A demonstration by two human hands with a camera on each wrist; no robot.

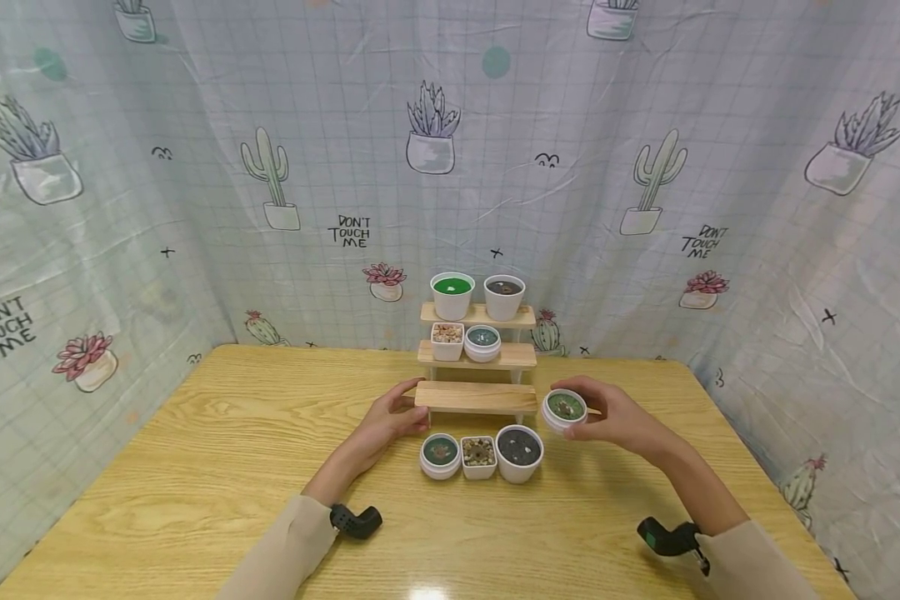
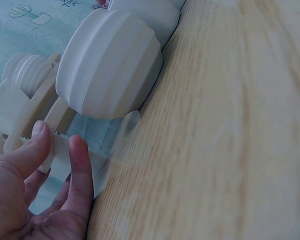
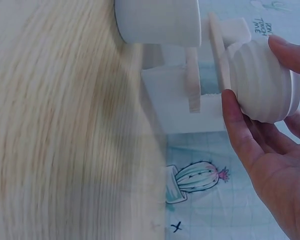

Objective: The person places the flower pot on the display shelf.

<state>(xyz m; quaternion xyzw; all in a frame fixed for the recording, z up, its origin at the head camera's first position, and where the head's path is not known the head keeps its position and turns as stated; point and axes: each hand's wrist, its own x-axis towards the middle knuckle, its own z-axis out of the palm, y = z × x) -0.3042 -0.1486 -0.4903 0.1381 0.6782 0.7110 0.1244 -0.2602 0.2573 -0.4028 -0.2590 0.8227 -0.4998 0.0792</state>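
Note:
My right hand [image 1: 613,415] grips a round white plant pot [image 1: 566,408] with green filling, held off the table beside the right end of the stand. In the right wrist view, thumb and fingers wrap the ribbed side of this pot [image 3: 262,82]. My left hand [image 1: 388,418] holds the left end of the lowest board of the three-step wooden stand [image 1: 476,397]. The left wrist view has its thumb on the board's end and its fingers about the white leg. In front stand a round pot [image 1: 440,457], a square pebble pot [image 1: 478,457] and a larger dark-filled pot [image 1: 519,457].
On the middle step are a square pot [image 1: 447,342] and a round pot [image 1: 483,342]. The top step bears a green-filled pot [image 1: 452,295] and a dark-filled pot [image 1: 504,297]. A printed curtain [image 1: 495,208] hangs behind and beside the wooden table [image 1: 270,467].

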